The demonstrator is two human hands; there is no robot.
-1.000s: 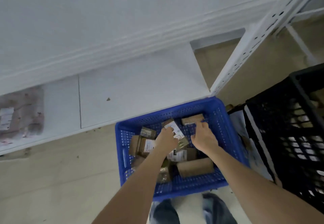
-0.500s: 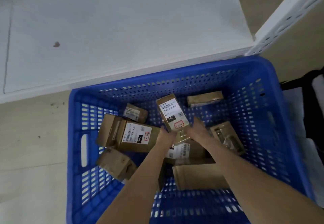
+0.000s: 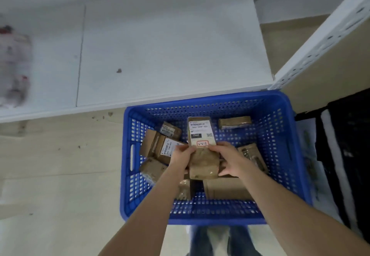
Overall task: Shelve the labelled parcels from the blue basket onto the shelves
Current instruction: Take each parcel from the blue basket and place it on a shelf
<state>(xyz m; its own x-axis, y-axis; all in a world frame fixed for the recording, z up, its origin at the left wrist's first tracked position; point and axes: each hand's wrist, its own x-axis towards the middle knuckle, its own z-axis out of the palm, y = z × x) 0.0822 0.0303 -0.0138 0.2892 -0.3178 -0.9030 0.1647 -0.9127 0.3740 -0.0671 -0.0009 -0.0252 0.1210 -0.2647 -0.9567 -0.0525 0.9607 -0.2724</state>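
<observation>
A blue basket [image 3: 280, 155] stands on the floor in front of a low white shelf [image 3: 160, 45]. Several brown labelled parcels lie in it. Above them I hold one long brown parcel [image 3: 201, 135] with its white label facing up. My left hand [image 3: 181, 154] grips its left edge. My right hand [image 3: 230, 158] grips its right edge and lower end. Another labelled parcel [image 3: 167, 147] lies to the left, partly behind my left hand. A small one [image 3: 234, 122] lies by the far wall of the basket.
A white perforated upright [image 3: 320, 41] of the shelf rises at the right. A black crate [image 3: 352, 145] stands right of the basket. A blurred wrapped package [image 3: 14, 67] lies on the shelf at far left. My legs show below the basket.
The parcel has been lifted higher out of the basket, and my right hand now grips it too. The camera has pulled back and turned, so more of the shelf shows.
</observation>
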